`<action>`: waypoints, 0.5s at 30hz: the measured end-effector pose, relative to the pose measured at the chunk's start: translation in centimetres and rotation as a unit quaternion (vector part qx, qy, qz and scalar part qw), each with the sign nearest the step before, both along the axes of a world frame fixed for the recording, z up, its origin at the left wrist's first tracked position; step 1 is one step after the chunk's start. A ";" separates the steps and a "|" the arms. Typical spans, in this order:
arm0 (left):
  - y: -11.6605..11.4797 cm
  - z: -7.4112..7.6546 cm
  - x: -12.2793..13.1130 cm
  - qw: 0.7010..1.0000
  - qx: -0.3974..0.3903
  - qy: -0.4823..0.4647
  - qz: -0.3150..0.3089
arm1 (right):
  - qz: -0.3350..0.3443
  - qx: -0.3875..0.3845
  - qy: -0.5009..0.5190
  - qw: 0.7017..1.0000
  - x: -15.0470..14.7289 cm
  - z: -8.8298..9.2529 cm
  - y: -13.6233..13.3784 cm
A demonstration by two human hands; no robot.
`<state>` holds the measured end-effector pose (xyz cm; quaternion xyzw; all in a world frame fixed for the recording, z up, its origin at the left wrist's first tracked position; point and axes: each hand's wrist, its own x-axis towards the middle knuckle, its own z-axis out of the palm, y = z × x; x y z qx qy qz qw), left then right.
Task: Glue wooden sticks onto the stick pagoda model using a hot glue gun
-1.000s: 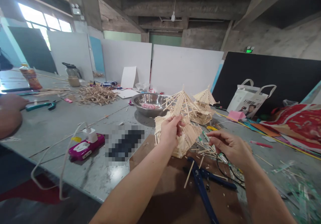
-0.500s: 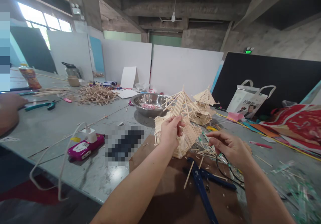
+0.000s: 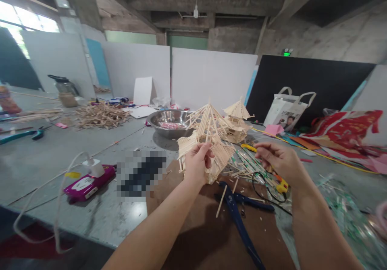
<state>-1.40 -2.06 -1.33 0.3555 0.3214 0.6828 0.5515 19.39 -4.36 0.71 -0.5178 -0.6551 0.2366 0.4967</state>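
Note:
In the head view, a pagoda-like model (image 3: 225, 154) made of thin wooden sticks stands on a brown board (image 3: 193, 225). My left hand (image 3: 198, 160) is closed against its front, thumb and forefinger pinched at the sticks below the upper roof. Right of the model is my right hand (image 3: 276, 159), raised, its fingers curled together; whatever they may hold is hidden. Close behind its fingertips a yellow object (image 3: 248, 147) shows, and a yellow-orange tool (image 3: 282, 185) lies beneath the hand. Blue-handled pliers (image 3: 238, 209) rest on the board beside loose sticks (image 3: 221, 201).
Behind the model are a second stick tower (image 3: 237, 121) and a metal bowl (image 3: 169, 123). A heap of short sticks (image 3: 101, 115), a purple power strip (image 3: 89, 183) and a pixelated dark object (image 3: 142, 175) are leftward. Clear-green plastic strips (image 3: 347, 205) lie right.
The view has turned slightly right, so things shift left in it. My right hand's fingers have drawn closer together and more of the yellow-orange tool shows. My left hand stays at the model.

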 end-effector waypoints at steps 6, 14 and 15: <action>-1.9 -3.2 -0.3 0.995 -0.005 0.099 -0.015 | -0.199 -0.092 -0.149 0.964 6.3 -1.6 3.2; -3.4 -5.4 -0.8 0.951 0.083 0.298 -0.004 | -0.354 -0.292 -0.299 0.836 12.0 -7.9 2.5; -3.4 -5.6 -0.8 0.943 0.097 0.317 -0.003 | -0.353 -0.299 -0.302 0.834 12.2 -8.8 2.4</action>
